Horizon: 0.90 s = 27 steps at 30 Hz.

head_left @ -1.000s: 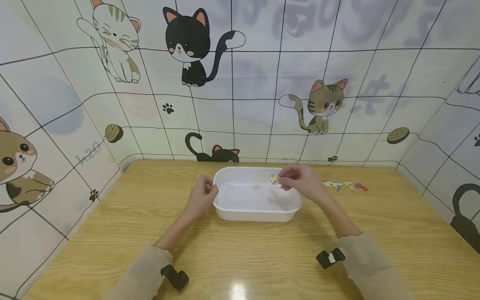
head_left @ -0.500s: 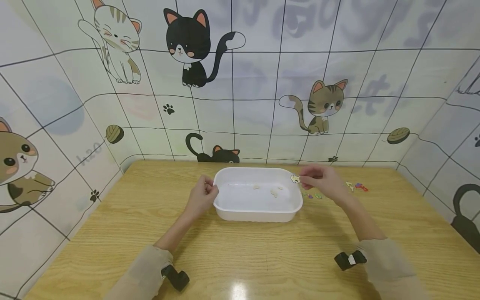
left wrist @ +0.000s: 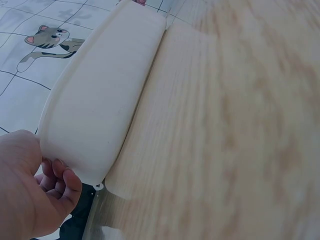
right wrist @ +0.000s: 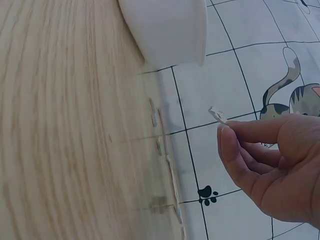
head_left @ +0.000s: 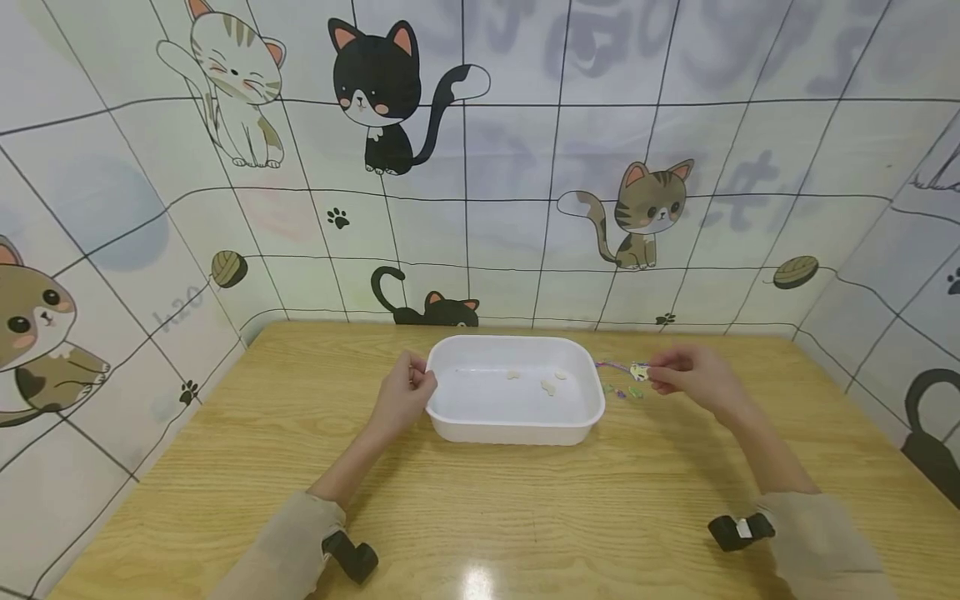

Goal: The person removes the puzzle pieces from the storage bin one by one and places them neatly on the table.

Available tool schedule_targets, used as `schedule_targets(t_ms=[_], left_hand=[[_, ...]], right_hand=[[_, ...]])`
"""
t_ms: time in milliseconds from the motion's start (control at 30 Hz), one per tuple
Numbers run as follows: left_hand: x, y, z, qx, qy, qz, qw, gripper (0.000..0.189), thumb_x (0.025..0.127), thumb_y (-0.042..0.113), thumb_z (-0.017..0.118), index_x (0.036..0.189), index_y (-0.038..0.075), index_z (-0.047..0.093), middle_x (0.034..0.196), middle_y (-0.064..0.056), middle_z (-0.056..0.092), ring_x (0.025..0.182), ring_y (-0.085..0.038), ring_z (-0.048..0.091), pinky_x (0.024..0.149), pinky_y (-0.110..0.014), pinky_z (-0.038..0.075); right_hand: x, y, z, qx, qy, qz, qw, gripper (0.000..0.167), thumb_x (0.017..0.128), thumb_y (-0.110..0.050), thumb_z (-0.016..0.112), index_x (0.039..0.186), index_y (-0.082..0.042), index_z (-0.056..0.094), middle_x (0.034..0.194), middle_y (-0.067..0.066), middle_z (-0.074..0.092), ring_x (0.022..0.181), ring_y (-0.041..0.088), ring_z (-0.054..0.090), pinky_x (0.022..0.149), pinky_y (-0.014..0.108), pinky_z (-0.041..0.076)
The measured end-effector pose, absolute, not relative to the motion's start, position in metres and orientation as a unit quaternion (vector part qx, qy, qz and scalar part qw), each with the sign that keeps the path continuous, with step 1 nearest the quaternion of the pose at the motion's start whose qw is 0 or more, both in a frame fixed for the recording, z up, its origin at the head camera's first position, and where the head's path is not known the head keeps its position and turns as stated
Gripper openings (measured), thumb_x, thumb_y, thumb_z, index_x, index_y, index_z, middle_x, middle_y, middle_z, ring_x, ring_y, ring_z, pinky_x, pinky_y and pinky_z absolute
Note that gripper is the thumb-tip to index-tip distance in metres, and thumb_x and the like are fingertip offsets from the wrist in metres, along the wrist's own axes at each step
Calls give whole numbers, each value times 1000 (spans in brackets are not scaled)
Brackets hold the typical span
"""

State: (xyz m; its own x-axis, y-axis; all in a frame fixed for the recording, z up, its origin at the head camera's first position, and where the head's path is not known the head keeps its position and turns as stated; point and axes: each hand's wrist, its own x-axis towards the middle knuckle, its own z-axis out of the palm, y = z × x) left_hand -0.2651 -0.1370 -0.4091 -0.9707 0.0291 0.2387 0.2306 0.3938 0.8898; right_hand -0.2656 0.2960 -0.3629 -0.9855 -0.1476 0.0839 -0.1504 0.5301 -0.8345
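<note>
White tray (head_left: 450, 417) holds three tiny pale bits (head_left: 548, 387). Left hand (head_left: 402, 398) pinches its rim, and right hand (head_left: 690, 377) pinches a small sticker (head_left: 638, 372) beside it, over the worktop (head_left: 525, 517).

Light wooden table (head_left: 525, 517), white rectangular tray (head_left: 517, 429) at its middle, small coloured stickers (head_left: 622, 391) just right of it

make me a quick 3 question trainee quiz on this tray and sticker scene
1. True or false: the left hand holds the white plastic tray by its rim.
2. What does the right hand pinch? A) a small sticker B) a spoon C) a coin
3. Fill in: the pinched piece is ____ the tray, over the wooden table.

Key: 1 true; 2 A; 3 outside, to its right. Three pale bits lie inside the tray.
</note>
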Motion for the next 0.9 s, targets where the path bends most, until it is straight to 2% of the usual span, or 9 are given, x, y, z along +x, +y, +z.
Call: schedule_targets(t_ms=[567, 767, 900], left_hand=[[-263, -137, -410, -75, -833, -541, 91, 15, 96, 7, 55, 109, 1, 51, 80, -7, 54, 69, -18, 49, 57, -23, 42], [-264, -137, -410, -76, -834, -539, 93, 16, 95, 5, 55, 109, 1, 51, 81, -7, 54, 71, -17, 49, 58, -23, 41], [-264, -137, -409, -77, -833, -540, 92, 16, 95, 5, 55, 110, 1, 51, 81, -7, 54, 70, -17, 49, 57, -22, 41]], right_hand=[[-263, 325, -376, 38, -889, 453, -60, 31, 97, -9, 64, 111, 18, 59, 95, 13, 71, 78, 15, 68, 73, 30, 58], [-267, 325, -378, 11, -883, 463, -84, 31, 97, -5, 64, 113, 21, 58, 103, 16, 69, 78, 12, 67, 73, 30, 58], [-270, 325, -381, -2, -885, 457, -85, 33, 96, -3, 64, 116, 23, 57, 102, 18, 69, 77, 12, 66, 71, 29, 58]])
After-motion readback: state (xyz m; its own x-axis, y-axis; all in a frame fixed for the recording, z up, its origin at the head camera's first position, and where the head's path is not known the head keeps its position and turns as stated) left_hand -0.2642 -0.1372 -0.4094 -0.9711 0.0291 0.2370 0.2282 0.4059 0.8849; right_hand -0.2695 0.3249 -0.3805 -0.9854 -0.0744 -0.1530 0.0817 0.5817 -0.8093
